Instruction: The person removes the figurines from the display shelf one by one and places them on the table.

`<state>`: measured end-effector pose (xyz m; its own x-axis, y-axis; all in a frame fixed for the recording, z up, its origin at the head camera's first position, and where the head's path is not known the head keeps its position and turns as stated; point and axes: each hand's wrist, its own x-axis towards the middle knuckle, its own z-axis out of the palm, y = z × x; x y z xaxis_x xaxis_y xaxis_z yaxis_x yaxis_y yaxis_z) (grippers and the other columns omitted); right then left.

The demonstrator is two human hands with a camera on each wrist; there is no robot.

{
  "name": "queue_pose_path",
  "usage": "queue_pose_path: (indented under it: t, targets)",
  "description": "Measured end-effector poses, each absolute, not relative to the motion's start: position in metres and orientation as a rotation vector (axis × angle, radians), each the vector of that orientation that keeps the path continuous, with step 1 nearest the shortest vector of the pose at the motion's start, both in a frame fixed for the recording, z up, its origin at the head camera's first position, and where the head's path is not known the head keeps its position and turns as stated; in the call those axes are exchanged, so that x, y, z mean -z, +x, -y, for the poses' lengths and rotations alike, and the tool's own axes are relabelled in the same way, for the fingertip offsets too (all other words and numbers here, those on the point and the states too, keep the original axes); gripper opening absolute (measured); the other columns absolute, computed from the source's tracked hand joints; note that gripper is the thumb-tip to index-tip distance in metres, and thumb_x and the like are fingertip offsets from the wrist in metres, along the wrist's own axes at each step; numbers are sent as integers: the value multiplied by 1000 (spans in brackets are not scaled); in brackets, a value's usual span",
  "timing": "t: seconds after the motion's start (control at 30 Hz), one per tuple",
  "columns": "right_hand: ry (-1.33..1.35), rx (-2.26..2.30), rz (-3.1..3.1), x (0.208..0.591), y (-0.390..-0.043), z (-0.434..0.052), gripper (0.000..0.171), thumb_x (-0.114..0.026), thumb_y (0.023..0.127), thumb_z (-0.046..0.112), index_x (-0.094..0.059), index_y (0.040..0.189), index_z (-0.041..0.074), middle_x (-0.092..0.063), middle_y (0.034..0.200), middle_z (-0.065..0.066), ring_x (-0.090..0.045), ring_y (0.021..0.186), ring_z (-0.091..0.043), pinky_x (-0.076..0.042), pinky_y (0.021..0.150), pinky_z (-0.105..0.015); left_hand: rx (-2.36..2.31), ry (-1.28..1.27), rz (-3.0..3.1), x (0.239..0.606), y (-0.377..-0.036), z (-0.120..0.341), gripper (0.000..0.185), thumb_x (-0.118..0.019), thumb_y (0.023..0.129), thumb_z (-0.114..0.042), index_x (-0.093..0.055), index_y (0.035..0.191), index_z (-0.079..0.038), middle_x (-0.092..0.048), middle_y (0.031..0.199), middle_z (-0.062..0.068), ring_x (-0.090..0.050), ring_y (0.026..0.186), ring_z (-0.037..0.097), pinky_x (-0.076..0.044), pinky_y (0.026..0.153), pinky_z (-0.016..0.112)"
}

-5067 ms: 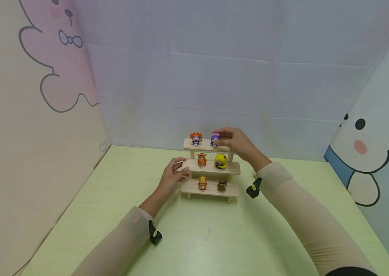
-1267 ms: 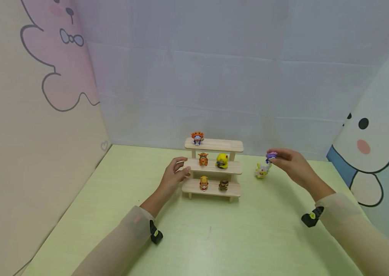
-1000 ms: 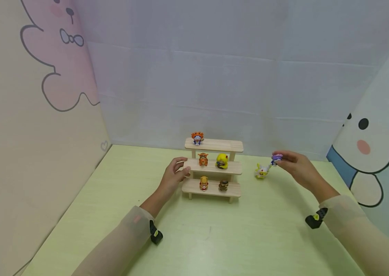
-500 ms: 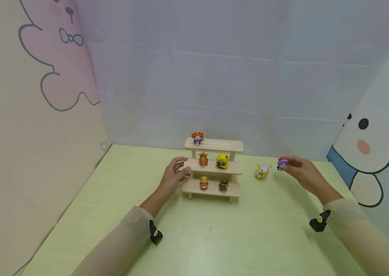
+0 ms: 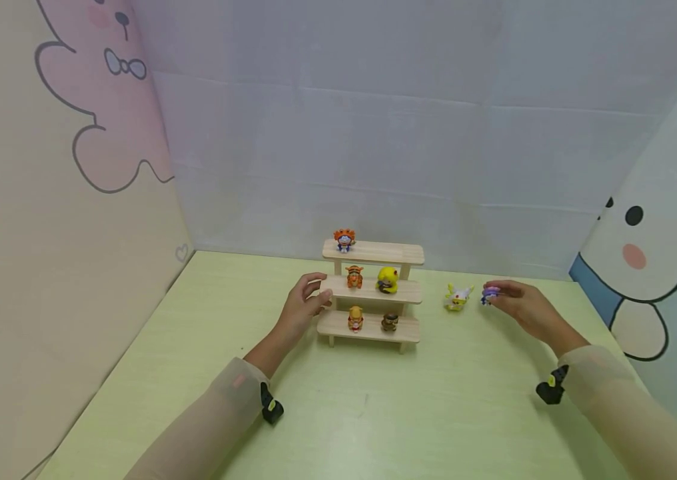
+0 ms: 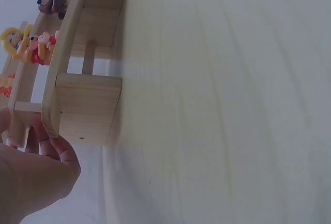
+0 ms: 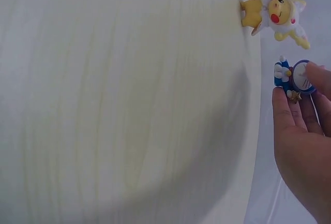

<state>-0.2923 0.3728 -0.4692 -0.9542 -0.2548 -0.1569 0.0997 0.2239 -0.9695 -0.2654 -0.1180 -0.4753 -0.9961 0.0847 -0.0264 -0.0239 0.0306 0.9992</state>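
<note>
A three-tier wooden shelf (image 5: 401, 254) stands mid-table. It carries an orange-hooded figure (image 5: 344, 240) on top, a tiger (image 5: 354, 276) and a yellow figure (image 5: 386, 280) in the middle, and a yellow bear (image 5: 355, 318) and a brown figure (image 5: 389, 323) below. My left hand (image 5: 318, 293) grips the shelf's left end (image 6: 83, 105), fingers (image 6: 51, 146) against its side. My right hand (image 5: 496, 294) pinches a small purple-capped blue figure (image 5: 489, 293) (image 7: 290, 76) low over the table, right of a yellow-and-white figure (image 5: 457, 298) (image 7: 276, 17). I cannot tell if it touches the table.
The pale green table (image 5: 362, 413) is closed in by a white back wall and cartoon-printed panels on the left and right. Open tabletop lies in front of the shelf and between my arms. The right panel (image 5: 644, 280) stands close behind my right hand.
My right hand took the purple-capped figure off the top tier, carried it right and lowered it beside the yellow-and-white figure. My left hand stayed on the shelf.
</note>
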Motion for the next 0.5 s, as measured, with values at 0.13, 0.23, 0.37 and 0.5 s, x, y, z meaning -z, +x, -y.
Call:
queue_pose_path:
  t: [0.13,0.23,0.37,0.5]
  targets:
    - [-131,1758,-2234,475,-294,-370,58,-60,106,12,-35,152,-11,-56,135,0,-62,111,3,-50,98,-20,-2144,69,-2202,474,-265,117,44,-67,103,-24,-52,143,-17,-58,144,13,-67,100,22,-53,86,35]
    - [-116,1742,-2245,477,-294,-367,57,-59,106,11,-35,153,-11,-51,142,-11,-61,110,4,-50,97,-19,-2151,75,-2195,474,-264,117,43,-67,103,-22,-52,142,-16,-59,142,13,-67,99,22,-53,85,34]
    - [-109,1719,-2261,479,-293,-365,56,-58,106,10,-35,153,-11,-47,146,-17,-60,109,5,-50,96,-18,-2148,74,-2187,474,-264,118,42,-66,103,-22,-52,142,-16,-58,143,12,-67,99,21,-52,85,34]
    - [-96,1724,-2254,482,-293,-364,55,-59,106,10,-37,152,-10,-52,141,-10,-60,109,5,-51,95,-18,-2147,78,-2184,474,-264,118,42,-66,104,-21,-52,143,-16,-58,144,13,-67,99,20,-52,85,33]
